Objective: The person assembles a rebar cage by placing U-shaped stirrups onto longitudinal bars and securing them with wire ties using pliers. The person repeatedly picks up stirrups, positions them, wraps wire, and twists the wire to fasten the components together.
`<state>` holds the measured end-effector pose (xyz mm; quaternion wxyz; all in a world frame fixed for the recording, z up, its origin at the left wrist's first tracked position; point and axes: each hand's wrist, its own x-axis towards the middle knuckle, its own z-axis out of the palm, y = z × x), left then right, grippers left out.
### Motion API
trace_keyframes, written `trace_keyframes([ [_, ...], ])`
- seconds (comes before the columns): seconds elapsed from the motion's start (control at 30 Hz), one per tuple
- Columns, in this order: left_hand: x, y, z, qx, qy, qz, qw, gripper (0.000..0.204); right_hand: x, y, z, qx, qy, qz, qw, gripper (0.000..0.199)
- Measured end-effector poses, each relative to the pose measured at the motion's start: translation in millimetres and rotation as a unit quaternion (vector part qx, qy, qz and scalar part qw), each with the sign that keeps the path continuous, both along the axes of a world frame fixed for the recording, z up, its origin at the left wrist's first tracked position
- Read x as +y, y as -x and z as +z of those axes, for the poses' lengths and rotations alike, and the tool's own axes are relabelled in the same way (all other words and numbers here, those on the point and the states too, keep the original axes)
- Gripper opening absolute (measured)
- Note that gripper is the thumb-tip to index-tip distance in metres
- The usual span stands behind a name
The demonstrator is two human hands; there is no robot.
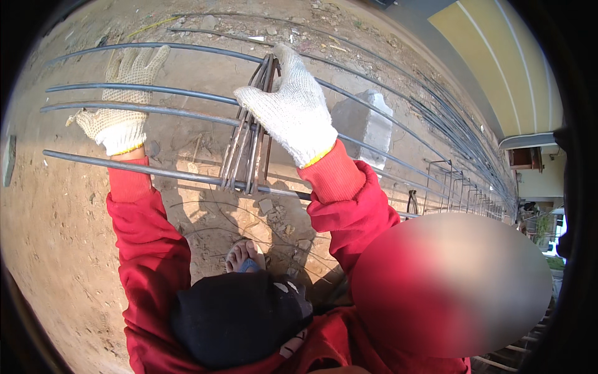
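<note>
Several long steel reinforcing bars [168, 110] run side by side across the view above the ground. A bundle of rust-brown rectangular stirrups [249, 149] is gathered around them near the middle. My right hand [296, 103], in a white knitted glove, grips the bundle's far upper part, thumb on one side and fingers on the other. Under the bars' left ends, my left hand [128, 96] is spread, fingers stretched away from me and thumb out to the left. Its glove is knitted too, and the bars cross in front of it.
A pale concrete block [367, 121] stands behind the bars to the right. More loose bars [455, 118] lie along a yellow wall [498, 62], and spaced stirrups [458, 184] stand further right. My foot in a blue sandal [249, 258] is below. A blurred oval hides the lower right.
</note>
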<state>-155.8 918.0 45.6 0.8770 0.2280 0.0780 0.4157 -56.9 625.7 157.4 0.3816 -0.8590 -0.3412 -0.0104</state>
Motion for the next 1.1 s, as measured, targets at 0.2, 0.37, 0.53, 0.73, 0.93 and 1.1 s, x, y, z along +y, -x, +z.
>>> trace_keyframes([
  [0.2, 3, 3, 27, 0.079, -0.026, 0.024, 0.996, 0.079, -41, -13, 19, 0.154, -0.042, -0.024, 0.987, 0.08],
  [0.37, 2, 3, 37, 0.08, -0.031, 0.042, 0.995, 0.086, -105, -22, 37, 0.018, 0.055, -0.051, 0.997, 0.081],
  [0.53, 0, -4, 21, 0.134, -0.031, 0.093, 0.986, 0.084, -210, -48, 53, 0.003, 0.282, -0.119, 0.952, 0.08],
  [0.73, -4, -3, 15, 0.117, 0.02, 0.046, 0.992, 0.083, -231, -63, 42, 0.005, 0.26, -0.099, 0.96, 0.072],
  [0.93, -6, 2, 11, 0.164, -0.016, 0.103, 0.981, 0.077, -220, -55, 38, 0.259, 0.123, -0.094, 0.953, 0.067],
  [1.1, -14, 9, 1, 0.091, -0.021, -0.015, 0.996, 0.087, -230, -53, 25, 0.305, 0.133, -0.106, 0.937, 0.064],
])
